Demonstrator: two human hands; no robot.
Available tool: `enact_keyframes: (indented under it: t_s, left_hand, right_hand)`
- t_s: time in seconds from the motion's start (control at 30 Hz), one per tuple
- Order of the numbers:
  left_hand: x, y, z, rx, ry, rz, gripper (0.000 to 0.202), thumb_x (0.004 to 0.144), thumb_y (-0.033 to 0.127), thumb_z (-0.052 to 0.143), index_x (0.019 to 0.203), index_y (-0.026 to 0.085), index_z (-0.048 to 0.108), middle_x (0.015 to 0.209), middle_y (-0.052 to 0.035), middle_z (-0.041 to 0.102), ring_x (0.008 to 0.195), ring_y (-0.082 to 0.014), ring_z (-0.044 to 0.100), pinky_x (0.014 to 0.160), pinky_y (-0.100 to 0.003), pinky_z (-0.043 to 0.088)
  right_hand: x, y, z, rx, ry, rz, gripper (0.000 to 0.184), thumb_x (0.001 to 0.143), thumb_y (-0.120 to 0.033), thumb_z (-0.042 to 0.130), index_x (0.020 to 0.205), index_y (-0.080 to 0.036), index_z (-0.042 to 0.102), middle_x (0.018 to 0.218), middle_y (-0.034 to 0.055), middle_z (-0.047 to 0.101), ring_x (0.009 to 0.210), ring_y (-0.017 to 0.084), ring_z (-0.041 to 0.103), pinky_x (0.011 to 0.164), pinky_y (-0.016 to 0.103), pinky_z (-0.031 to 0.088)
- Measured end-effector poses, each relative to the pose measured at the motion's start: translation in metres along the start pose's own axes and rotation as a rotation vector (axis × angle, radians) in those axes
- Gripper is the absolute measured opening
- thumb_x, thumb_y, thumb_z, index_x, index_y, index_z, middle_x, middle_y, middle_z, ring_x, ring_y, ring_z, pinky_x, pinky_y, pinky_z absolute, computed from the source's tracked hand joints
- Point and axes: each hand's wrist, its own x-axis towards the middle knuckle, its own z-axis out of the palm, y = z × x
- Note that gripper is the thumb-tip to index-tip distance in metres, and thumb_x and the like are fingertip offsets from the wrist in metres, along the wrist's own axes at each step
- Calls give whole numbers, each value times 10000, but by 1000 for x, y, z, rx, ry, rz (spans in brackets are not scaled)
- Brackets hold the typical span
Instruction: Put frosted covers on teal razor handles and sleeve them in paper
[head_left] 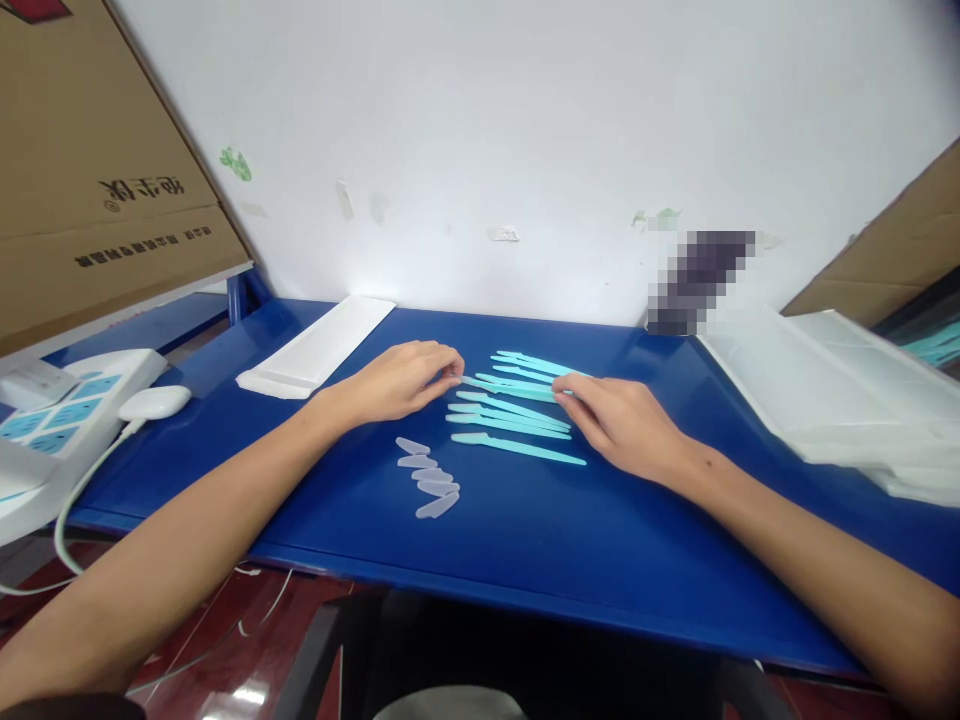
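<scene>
Several turquoise eyebrow razors (pixel 517 447) lie side by side on the blue table, blade ends pointing left. One eyebrow razor (pixel 506 386) is held between my two hands above the row. The fingers of my left hand (pixel 409 380) are pinched at its pale blade end; whether they grip the blade or a cap over it I cannot tell. My right hand (pixel 622 420) is closed on the handle end of the same razor. Several clear plastic blade caps (pixel 435 476) lie in a loose column nearer me, below my left hand.
A long white box (pixel 319 345) lies at the back left of the blue table (pixel 525 550). Translucent plastic trays or bags (pixel 817 390) are on the right. A power strip (pixel 90 400) with a white charger and cable stands left. Cardboard boxes (pixel 97 170) flank the white wall.
</scene>
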Motion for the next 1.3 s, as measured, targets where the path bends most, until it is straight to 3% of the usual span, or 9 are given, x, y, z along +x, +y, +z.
enact_keyframes:
  t_s: [0.13,0.23,0.4,0.57,0.63,0.73,0.87,1.0,1.3]
  left_hand:
    - [4,11,13,-76,105,48,197,1051,287,446,1005,176,602,920,-55,685,822,-183,606,751,-298,434]
    - [6,13,19,-63,73,82,214,1055,300,443,1011,176,612,913,-57,693,813,-188,598,754,-304,434]
    - [5,9,12,43,-12,69,267,1057,353,432,1065,185,639,880,-64,680,791,-198,586,755,-315,418]
    - [3,12,-2,27,1,3,312,1017,419,494,1048,180,691,781,-49,626,720,-190,550,700,-313,404]
    - [1,15,-10,-170,-84,-32,335,984,474,546,909,193,713,673,-14,559,635,-167,504,630,-297,385]
    - [-1,20,-21,-538,-362,-54,312,915,510,648,844,223,747,585,23,453,520,-132,390,520,-280,323]
    - [-3,28,-26,-632,-597,-20,246,757,452,820,868,238,772,550,48,369,482,-120,294,451,-288,225]
    - [-4,37,-22,-497,-558,0,340,659,486,884,839,229,754,555,54,390,469,-116,308,424,-288,213]
    - [-5,35,-23,-485,-465,-9,137,804,353,743,825,226,792,718,-18,683,582,-148,542,519,-261,377]
  right_hand:
    - [0,0,0,57,-15,36,245,1054,-301,351,995,-200,566,702,3,635,553,148,543,574,283,367]
    - [1,1,-3,80,-62,62,262,1046,-317,364,984,-202,592,759,27,673,613,162,586,609,294,403]
    - [3,4,-4,102,-152,52,334,1050,-347,367,975,-210,663,940,70,733,844,208,670,714,325,458]
    - [0,14,0,58,-211,124,347,1049,-358,374,1021,-219,691,1015,67,729,850,206,672,700,329,457]
    - [0,19,1,32,-232,151,321,1040,-371,402,1056,-219,685,1025,68,722,846,208,671,690,325,456]
    - [-1,23,2,24,-265,184,286,1027,-382,431,1069,-224,666,956,53,698,780,195,653,650,312,444]
    - [-2,23,5,23,-227,191,281,1025,-384,423,1027,-225,655,952,59,638,710,177,613,615,313,431]
    - [-3,22,8,26,-210,226,254,1019,-368,426,1004,-220,632,964,65,611,707,183,605,617,327,434]
    - [-5,25,10,120,-233,248,242,1025,-383,396,977,-220,568,969,76,631,783,211,627,715,365,480]
